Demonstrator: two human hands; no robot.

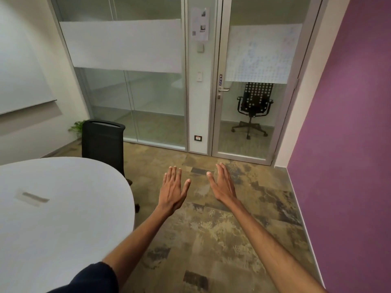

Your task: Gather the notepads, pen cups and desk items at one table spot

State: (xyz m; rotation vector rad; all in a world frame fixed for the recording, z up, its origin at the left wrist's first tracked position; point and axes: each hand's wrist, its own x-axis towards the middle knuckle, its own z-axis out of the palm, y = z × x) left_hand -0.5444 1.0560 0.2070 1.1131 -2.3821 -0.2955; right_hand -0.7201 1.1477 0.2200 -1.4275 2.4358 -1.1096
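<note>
My left hand and my right hand are stretched out in front of me over the floor, palms down, fingers straight and slightly apart. Neither holds anything. They hover to the right of a rounded white table, not touching it. No notepads, pen cups or other desk items appear in this view. The tabletop shows only a grey slot with a pale patch around it.
A black office chair stands behind the table's far edge, with a small green plant beside it. Ahead are glass partitions and a glass door, with another black chair beyond. A purple wall runs along the right.
</note>
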